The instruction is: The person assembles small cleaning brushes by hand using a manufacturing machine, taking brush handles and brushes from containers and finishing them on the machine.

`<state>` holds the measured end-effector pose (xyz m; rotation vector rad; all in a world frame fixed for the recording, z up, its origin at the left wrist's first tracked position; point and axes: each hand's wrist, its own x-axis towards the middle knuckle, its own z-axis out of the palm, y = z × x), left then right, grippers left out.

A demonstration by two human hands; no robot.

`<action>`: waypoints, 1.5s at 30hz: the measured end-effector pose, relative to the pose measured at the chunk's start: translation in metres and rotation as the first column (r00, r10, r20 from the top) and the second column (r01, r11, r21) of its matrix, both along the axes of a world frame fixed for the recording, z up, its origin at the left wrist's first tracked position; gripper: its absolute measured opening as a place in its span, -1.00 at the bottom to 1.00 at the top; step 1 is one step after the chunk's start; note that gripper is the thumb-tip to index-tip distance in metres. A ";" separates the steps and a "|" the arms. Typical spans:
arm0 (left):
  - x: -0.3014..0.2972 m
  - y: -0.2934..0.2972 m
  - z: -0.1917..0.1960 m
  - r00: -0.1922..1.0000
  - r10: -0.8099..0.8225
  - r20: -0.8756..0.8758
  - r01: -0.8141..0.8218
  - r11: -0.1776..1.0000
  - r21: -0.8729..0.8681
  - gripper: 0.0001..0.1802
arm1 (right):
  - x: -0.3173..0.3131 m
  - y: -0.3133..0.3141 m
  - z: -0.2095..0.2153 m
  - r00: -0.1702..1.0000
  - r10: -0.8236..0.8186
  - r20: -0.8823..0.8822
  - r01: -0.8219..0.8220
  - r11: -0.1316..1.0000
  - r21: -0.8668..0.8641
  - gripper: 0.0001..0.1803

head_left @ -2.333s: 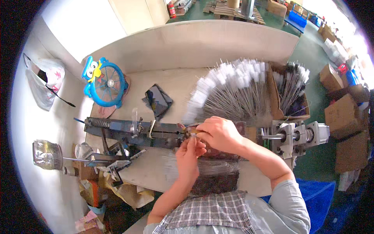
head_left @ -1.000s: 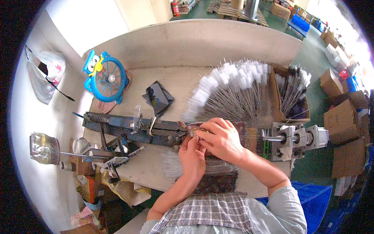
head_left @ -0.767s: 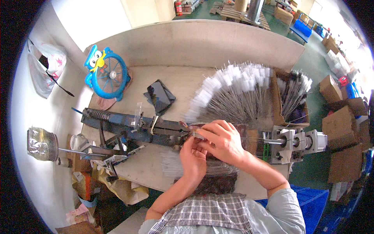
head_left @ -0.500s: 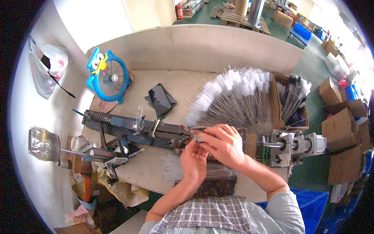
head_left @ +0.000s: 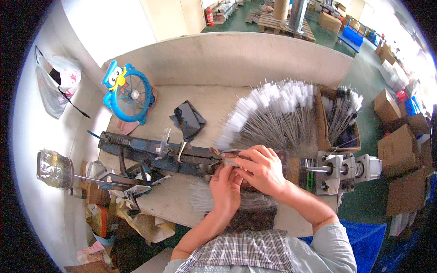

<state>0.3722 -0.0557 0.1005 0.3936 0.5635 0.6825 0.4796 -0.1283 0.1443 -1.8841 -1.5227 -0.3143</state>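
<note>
"What's the biggest thing there?"

"The pale tabletop (head_left: 209,98). On its right half, beyond the hands, a wide fan-shaped heap of white brushes (head_left: 277,113) spreads out, bristle ends pointing away from the person."

"And the long dark bar (head_left: 193,157)?"

"It runs slightly slanted across the left half, and its right end reaches the fingers."

"Next down?"

"A cardboard box (head_left: 322,125) beside the heap, on its right, with more brushes standing in it. Then the blue toy-faced fan (head_left: 134,94), upright behind the bar's left part."

"The hands?"

"The left hand (head_left: 225,186) comes up from below, fingers curled; the right hand (head_left: 261,166) bends over from the right. Their fingertips meet at the bar's end."

"Holding something?"

"There's a small pale piece (head_left: 230,161) right at the fingertips, between the two hands. It's too small to make out, and I can't tell whether either hand is clamped on it."
</note>
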 end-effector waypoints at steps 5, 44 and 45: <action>0.005 -0.001 0.003 0.999 0.023 -0.023 -0.022 0.999 0.033 -0.85 | 0.002 0.001 -0.001 1.000 0.003 -0.001 -0.003 1.000 0.007 -0.71; -0.072 0.018 -0.002 0.918 -0.201 -0.343 0.300 0.915 0.269 -0.54 | -0.001 -0.076 -0.023 0.957 -0.006 -0.289 -0.036 0.990 -0.138 -0.84; -0.093 0.034 -0.014 0.941 -0.069 -0.331 0.165 0.949 0.270 -0.59 | -0.004 -0.081 -0.034 0.946 0.008 -0.325 -0.084 0.972 -0.220 -0.83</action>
